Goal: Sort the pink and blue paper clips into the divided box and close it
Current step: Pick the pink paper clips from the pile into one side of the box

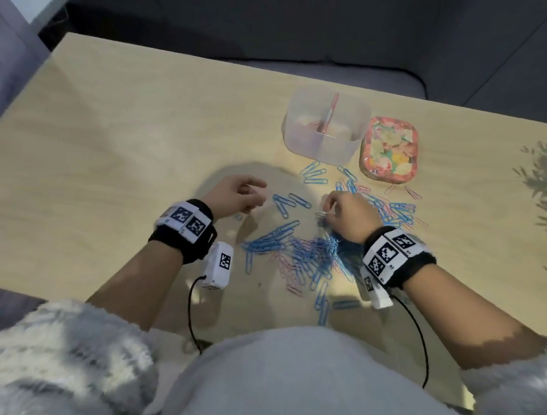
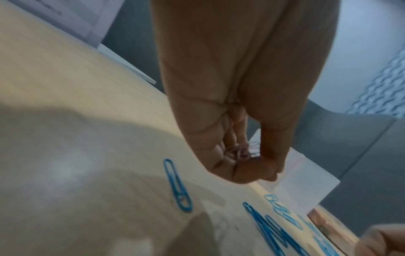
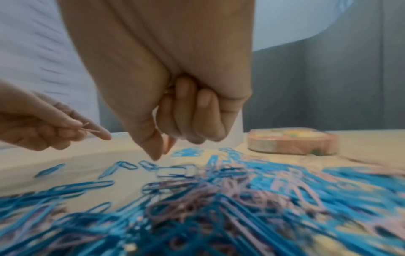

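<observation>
Risk of colour mixing: left hand (image 2: 232,147) grips a pink clip bundle (image 2: 241,151); right hand (image 1: 350,213) pinches over the tangled pile (image 1: 308,252), contents unclear. Divided box (image 1: 323,145) stands open at 12 o'clock on the desk (image 1: 140,131); snagged blue clips may ride along.

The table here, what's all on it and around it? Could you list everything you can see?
Table: one, light wood, under everything.
Divided box: one, clear plastic, open, far side of the table; something pink inside.
Lid: one, floral pink, flat on the table just right of the box.
Blue paper clips: many, loose in the pile and scattered toward the box.
Pink paper clips: many, mixed into the pile; a few lie near the lid.
Sofa: dark grey, beyond the table.
Wrist cameras: two, white, on black straps.
Left hand: pinches a few pink clips.
Right hand: curled over the pile; contents unclear.
</observation>
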The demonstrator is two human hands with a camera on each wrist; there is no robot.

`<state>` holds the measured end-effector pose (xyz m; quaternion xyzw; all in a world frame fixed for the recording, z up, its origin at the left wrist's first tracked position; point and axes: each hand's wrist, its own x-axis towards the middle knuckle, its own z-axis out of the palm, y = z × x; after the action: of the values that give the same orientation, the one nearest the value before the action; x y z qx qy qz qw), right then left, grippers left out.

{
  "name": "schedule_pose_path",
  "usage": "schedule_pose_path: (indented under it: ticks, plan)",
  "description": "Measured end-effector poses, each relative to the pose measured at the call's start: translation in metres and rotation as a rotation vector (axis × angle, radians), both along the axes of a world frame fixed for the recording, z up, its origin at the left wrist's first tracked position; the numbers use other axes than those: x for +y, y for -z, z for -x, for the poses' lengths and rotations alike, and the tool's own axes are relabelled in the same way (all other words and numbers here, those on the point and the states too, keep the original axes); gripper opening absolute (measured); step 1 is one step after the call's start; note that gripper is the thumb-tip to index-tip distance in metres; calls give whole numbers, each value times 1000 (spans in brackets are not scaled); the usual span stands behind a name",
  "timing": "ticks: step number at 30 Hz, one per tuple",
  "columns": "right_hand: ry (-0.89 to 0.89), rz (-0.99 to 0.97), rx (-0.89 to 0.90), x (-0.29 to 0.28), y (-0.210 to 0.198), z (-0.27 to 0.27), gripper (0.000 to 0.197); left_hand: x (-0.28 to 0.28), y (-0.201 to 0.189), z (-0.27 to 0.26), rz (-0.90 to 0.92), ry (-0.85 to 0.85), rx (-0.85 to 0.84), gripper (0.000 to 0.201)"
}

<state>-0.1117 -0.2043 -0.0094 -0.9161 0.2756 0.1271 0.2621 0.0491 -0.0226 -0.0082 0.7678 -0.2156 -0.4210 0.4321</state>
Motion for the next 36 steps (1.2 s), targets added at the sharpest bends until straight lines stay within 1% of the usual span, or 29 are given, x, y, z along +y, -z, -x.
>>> schedule_pose_path:
  ticks: [2, 3, 5, 6, 7, 8, 10, 11, 13, 14, 16, 19, 21, 22, 23, 24, 25, 26, 28, 29, 32, 36]
  plan:
    - [-53, 41, -52, 17, -6, -5, 21, 13, -2, 5, -8, -46, 117, 17]
    - [-105, 24, -72, 28, -7, -8, 23, 17, -1, 8, -12, -90, 187, 18]
    - [-234, -24, -64, 51, -5, -16, 20, 22, -3, 16, -3, -200, 321, 22]
    - [-286, -35, -50, 60, -2, -21, 20, 24, -4, 21, -2, -229, 343, 23]
    - [-325, -45, -34, 67, 0, -25, 23, 26, -3, 24, -13, -224, 308, 25]
    - [-354, -55, -13, 73, 3, -28, 28, 28, -3, 29, -43, -188, 220, 26]
    - [-389, -63, 20, 80, 9, -33, 32, 35, -1, 35, -122, -39, -22, 28]
    - [-395, -63, 30, 82, 11, -34, 31, 38, 3, 36, -147, 38, -111, 28]
    - [-360, -96, 21, 79, 14, -38, 25, 45, 9, 38, -190, 155, -207, 25]
    - [-327, -123, 6, 76, 14, -39, 22, 47, 10, 40, -226, 187, -250, 22]
    - [-247, -173, -47, 66, 12, -41, 16, 50, 14, 42, -278, 200, -332, 17]
    - [-133, -220, -107, 49, 6, -41, 9, 52, 14, 43, -286, 151, -360, 12]
    - [-54, -236, -102, 35, 5, -40, 8, 49, 14, 43, -281, 140, -399, 8]
    - [-8, -254, -100, 26, 6, -38, 10, 47, 13, 43, -271, 145, -433, 6]
    - [43, -267, -106, 19, 8, -37, 16, 43, 13, 42, -263, 149, -464, 6]
    - [83, -263, -118, 14, 10, -36, 16, 40, 13, 43, -257, 156, -489, 8]
    - [108, -224, -116, 11, 11, -34, 10, 36, 13, 43, -254, 167, -505, 9]
    - [103, -146, -118, 12, 10, -32, 4, 32, 12, 44, -248, 188, -519, 11]
    - [35, -8, -113, 20, 8, -28, 16, 25, 12, 47, -253, 242, -531, 17]
    - [-6, 22, -112, 27, 6, -27, 17, 22, 13, 49, -262, 266, -530, 18]
    - [-77, 48, -121, 44, 6, -30, 17, 18, 18, 52, -268, 312, -537, 19]
    - [-54, 73, -96, 57, 7, -48, 20, 18, 18, 52, -283, 384, -517, 15]
